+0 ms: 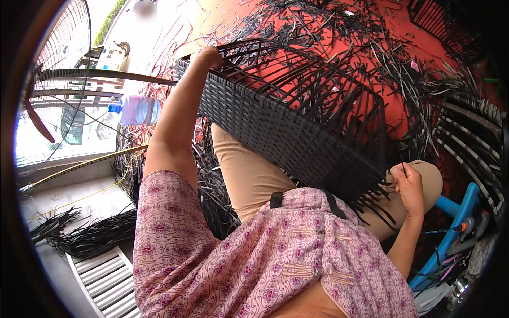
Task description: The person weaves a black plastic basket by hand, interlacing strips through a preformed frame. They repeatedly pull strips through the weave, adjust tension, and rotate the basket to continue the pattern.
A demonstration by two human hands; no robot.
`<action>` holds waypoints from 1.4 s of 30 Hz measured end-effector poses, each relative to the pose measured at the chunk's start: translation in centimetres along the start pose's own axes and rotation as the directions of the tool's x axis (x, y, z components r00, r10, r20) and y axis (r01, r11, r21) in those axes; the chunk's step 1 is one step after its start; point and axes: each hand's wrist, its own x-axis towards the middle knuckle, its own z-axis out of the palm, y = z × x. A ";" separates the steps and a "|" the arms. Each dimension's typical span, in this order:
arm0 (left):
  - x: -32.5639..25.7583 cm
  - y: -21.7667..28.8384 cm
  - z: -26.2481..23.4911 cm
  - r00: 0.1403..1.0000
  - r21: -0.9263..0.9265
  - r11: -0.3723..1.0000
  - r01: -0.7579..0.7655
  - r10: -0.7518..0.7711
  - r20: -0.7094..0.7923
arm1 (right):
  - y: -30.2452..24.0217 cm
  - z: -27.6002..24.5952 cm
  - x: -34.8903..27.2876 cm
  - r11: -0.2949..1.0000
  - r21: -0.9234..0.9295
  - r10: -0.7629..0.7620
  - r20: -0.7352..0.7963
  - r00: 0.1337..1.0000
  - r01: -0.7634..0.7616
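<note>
Loose strips (339, 26) — fan (58, 85), bottle (135, 110)

floor (403, 32): red, under me | black cut strips (339, 26) scattered all over it | bundles of black strips (90, 233) on the pale ledge (63, 196) at my left

**Around the work: fan, bottle, scraps**

A wire-caged fan (58, 69) stands at the left. Near it, a clear plastic water bottle (137, 109) with a blue cap lies on its side. Cut black strips (371, 47) litter the red floor (419, 37). A loose bundle of black strips (93, 233) rests beside a white slatted panel (106, 281). A blue metal frame (456, 222) stands at the lower right.
</note>
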 end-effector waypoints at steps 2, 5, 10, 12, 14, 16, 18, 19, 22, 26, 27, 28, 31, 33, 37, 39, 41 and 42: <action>-0.2 -0.4 -0.1 0.993 -0.058 0.994 -0.094 0.098 0.062 | -0.1 0.0 0.3 1.000 -0.025 -0.011 -0.004 1.000 0.010; -2.2 -1.4 -3.1 0.940 -0.225 0.927 -0.299 0.326 0.095 | -0.5 -0.1 0.3 0.999 -0.031 0.007 -0.007 1.000 -0.007; -0.9 -4.3 -2.7 0.972 -0.443 0.880 -0.172 0.224 0.067 | 0.6 -1.4 0.0 0.996 -0.015 0.086 0.022 0.996 -0.086; 0.4 -6.6 -0.8 0.949 -0.400 0.868 -0.293 0.314 -0.015 | 0.5 -2.5 -0.4 0.993 -0.044 0.109 0.057 0.992 -0.107; 1.5 -7.2 -0.1 0.957 -0.402 0.877 -0.263 0.292 0.010 | 0.2 -2.8 -0.6 0.994 -0.022 0.109 0.056 0.992 -0.108; 2.0 -6.4 -0.5 0.974 -0.388 0.909 -0.152 0.204 0.096 | 0.2 -2.9 -0.8 0.991 -0.025 0.135 0.054 0.989 -0.133; 2.4 -6.0 -1.0 0.979 -0.312 0.944 -0.113 0.159 0.126 | 0.6 -3.3 -0.9 0.983 -0.049 0.178 0.058 0.982 -0.176; 2.5 -6.0 -1.2 0.985 -0.342 0.939 -0.040 0.094 0.143 | 0.6 -3.2 -0.7 0.985 -0.025 0.171 0.058 0.984 -0.170; 2.8 -5.7 -1.0 0.990 -0.242 0.969 -0.054 0.084 0.115 | 0.8 -2.9 -0.3 0.988 0.026 0.152 0.047 0.987 -0.153; 2.3 -3.6 -2.1 0.982 -0.115 0.993 -0.003 0.025 0.187 | 0.5 -2.9 0.0 0.992 0.025 0.121 0.047 0.992 -0.122; 2.2 -3.3 -1.8 0.982 -0.112 0.993 0.046 -0.025 0.188 | 0.4 -3.0 0.0 0.994 0.022 0.109 0.058 0.992 -0.111; 2.1 -3.2 -1.3 0.994 -0.100 0.994 0.049 -0.039 0.104 | 0.2 -2.8 0.1 0.993 0.039 0.112 0.071 0.991 -0.115; 1.8 -2.6 -0.4 0.996 -0.078 0.996 0.049 -0.054 -0.065 | -0.4 -2.1 0.0 0.990 0.071 0.118 0.090 0.989 -0.125; 1.5 -3.4 -1.6 0.997 -0.311 0.949 0.054 -0.036 0.061 | -0.2 -1.9 0.2 0.990 0.069 0.114 0.093 0.989 -0.121; 2.4 -7.4 -1.1 0.995 -0.659 0.751 -0.030 0.088 0.055 | -0.3 -1.6 0.5 0.989 0.064 0.127 0.085 0.988 -0.132; 2.6 -8.9 -0.7 0.996 -0.679 0.733 -0.040 0.080 0.027 | -0.4 -1.3 0.6 0.989 0.072 0.123 0.086 0.989 -0.130; 3.1 -10.3 0.2 0.999 -0.745 0.666 -0.048 0.050 -0.020 | -0.5 -1.5 0.6 0.983 0.057 0.169 0.083 0.982 -0.173; 3.3 -10.4 0.4 0.998 -0.751 0.659 -0.053 0.050 -0.027 | -0.5 -1.6 0.6 0.979 0.049 0.193 0.078 0.978 -0.197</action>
